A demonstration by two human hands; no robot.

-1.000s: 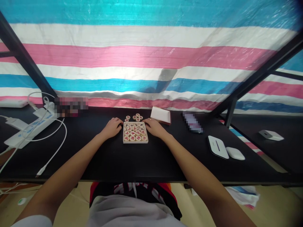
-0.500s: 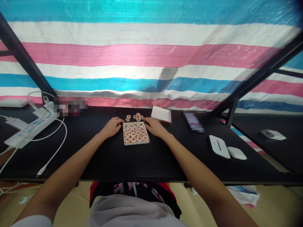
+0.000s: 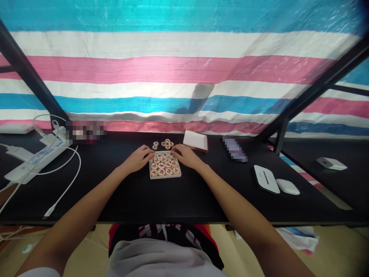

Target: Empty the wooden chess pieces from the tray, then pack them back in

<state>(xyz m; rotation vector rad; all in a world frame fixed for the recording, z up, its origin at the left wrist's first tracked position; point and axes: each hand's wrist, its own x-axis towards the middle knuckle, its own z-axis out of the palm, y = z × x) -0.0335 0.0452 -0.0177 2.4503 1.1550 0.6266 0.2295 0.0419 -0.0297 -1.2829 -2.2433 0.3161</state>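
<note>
A shallow pale box [image 3: 165,177] packed with round wooden chess pieces marked in red and black lies on the black table [image 3: 161,200] in front of me. My left hand [image 3: 137,159] is at the box's far left corner, its fingers curled over the edge and touching the back row of pieces. My right hand [image 3: 186,156], with a ring on one finger, is curled the same way over the far right corner. Several loose chess pieces [image 3: 163,144] lie just beyond the box.
A white box lid [image 3: 196,141] lies behind my right hand. A power strip [image 3: 34,161] with white cables [image 3: 67,184] is at the left. Two white devices [image 3: 265,179] [image 3: 286,187] sit at the right, and a striped tarp [image 3: 184,69] hangs behind.
Both hands have moved from the box's sides to its far corners, fingers now over the back row. The box has slid slightly toward me.
</note>
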